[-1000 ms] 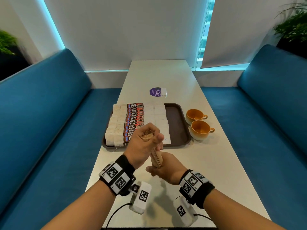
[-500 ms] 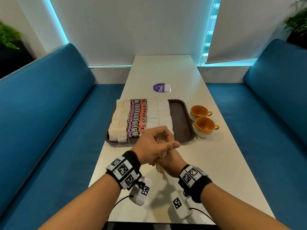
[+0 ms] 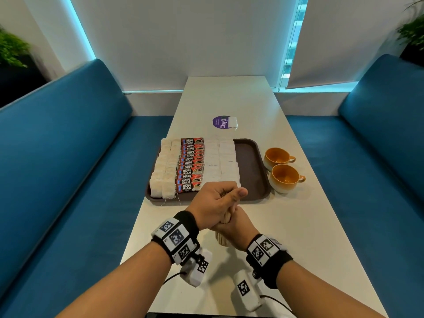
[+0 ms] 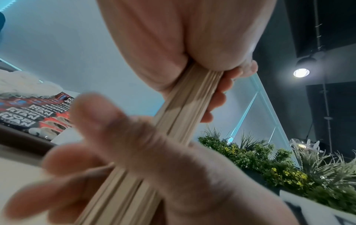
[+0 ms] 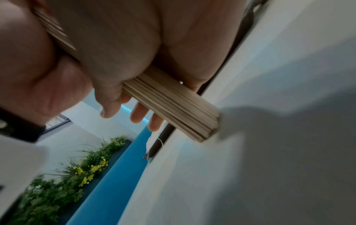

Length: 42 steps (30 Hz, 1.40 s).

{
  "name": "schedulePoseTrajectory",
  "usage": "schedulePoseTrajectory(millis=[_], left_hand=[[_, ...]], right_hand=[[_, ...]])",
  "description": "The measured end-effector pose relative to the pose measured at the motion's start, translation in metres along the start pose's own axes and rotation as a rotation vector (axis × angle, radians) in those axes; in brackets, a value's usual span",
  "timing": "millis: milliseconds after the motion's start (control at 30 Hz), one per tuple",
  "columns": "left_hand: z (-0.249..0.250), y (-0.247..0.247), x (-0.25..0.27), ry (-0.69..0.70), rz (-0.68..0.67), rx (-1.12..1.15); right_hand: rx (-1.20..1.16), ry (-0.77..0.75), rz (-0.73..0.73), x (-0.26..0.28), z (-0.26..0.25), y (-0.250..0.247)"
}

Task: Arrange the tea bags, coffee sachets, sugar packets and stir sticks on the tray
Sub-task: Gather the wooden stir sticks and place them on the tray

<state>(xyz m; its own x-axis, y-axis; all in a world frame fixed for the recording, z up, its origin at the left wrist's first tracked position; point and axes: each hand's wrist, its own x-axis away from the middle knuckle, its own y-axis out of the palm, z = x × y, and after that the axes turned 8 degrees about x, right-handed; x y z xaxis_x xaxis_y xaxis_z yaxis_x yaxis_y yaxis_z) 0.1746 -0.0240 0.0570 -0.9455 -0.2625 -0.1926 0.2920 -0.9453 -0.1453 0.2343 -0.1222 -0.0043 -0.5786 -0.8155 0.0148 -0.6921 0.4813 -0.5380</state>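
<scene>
Beyond my two stacked fists, largest item first: the white table (image 3: 298, 226), running lengthwise away from the grip. Next, the brown tray (image 3: 250, 171), lying just past my knuckles, its right-hand strip bare. On the tray, ahead and left of the grip, two columns of tea bags (image 3: 164, 171); directly ahead of the grip, one column of red coffee sachets (image 3: 190, 166); beside them, two columns of white sugar packets (image 3: 221, 160), the nearest partly hidden behind my upper fist. Ahead and to the right of the grip, off the tray, two orange cups (image 3: 284, 177) standing on the table, one just behind the other. At the grip itself: a bundle of wooden stir sticks (image 3: 222, 238), held roughly upright, its lower end on or just above the table, I cannot tell which. My left hand (image 3: 215, 200) is wrapped round the upper part of the bundle, thumb laid across the top. My right hand (image 3: 234, 228) sits directly beneath it, fingers curled round the lower part, the stick ends poking out below.
</scene>
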Motion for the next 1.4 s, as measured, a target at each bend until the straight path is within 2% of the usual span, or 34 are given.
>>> schedulePoseTrajectory(millis=[133, 300, 400, 500, 567, 667, 767, 867, 1000, 1133, 1233, 1400], left_hand=[[-0.004, -0.005, -0.010, -0.024, 0.007, 0.040], [0.003, -0.024, -0.031, -0.049, 0.124, 0.302], [0.010, -0.033, -0.047, -0.056, 0.168, 0.410], [0.012, -0.048, -0.063, 0.001, 0.186, 0.395], [0.009, -0.068, -0.070, -0.014, 0.217, 0.324], [0.000, -0.098, -0.067, -0.137, 0.216, 0.008], [-0.014, -0.110, -0.046, -0.265, 0.021, -0.515], [-0.040, -0.112, -0.024, -0.318, -0.144, -0.769], [-0.069, -0.113, -0.007, -0.412, -0.065, -0.774], [-0.078, -0.114, -0.005, -0.481, 0.037, -0.729], [-0.081, -0.116, -0.006, -0.534, 0.107, -0.718], [-0.082, -0.118, -0.007, -0.587, 0.148, -0.672]], right_hand=[[-0.138, 0.089, -0.058, 0.003, 0.008, 0.002], [-0.446, 0.063, -0.001, -0.003, -0.008, -0.001], [-0.353, 0.033, -0.024, -0.015, -0.018, -0.012], [-0.205, 0.014, -0.026, -0.033, -0.027, -0.032], [-0.147, 0.043, -0.002, -0.050, -0.031, -0.050], [-0.152, 0.187, 0.029, -0.087, -0.031, -0.081], [-0.104, 0.329, 0.090, -0.134, -0.016, -0.110], [0.021, 0.448, 0.095, -0.175, 0.012, -0.125], [0.219, 0.600, 0.059, -0.205, 0.034, -0.126], [0.480, 0.636, 0.003, -0.222, 0.039, -0.121], [0.545, 0.655, -0.005, -0.234, 0.042, -0.116], [0.634, 0.690, -0.017, -0.244, 0.049, -0.112]])
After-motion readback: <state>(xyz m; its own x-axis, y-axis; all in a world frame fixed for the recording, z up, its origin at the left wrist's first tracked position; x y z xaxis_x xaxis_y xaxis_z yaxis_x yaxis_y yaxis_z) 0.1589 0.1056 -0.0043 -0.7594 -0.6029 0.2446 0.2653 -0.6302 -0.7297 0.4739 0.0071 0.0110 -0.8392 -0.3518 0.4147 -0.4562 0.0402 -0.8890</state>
